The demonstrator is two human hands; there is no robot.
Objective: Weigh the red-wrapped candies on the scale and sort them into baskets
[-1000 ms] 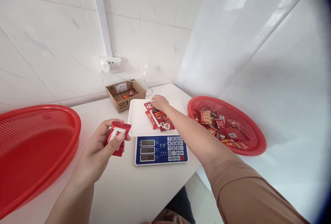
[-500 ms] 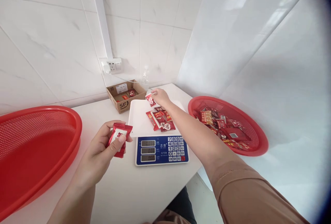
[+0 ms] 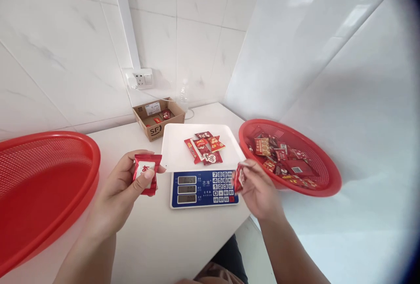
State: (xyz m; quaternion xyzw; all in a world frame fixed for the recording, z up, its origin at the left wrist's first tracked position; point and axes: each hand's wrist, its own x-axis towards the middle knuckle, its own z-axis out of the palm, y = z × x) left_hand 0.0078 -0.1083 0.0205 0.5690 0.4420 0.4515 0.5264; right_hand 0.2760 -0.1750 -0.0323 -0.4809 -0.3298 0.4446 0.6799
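Red snack packets lie overlapping on the white pan of a digital price scale. The left hand pinches a white-labelled packet beside the pan; the right hand grips a blurred, seemingly red-and-white wrapper by the keypad.
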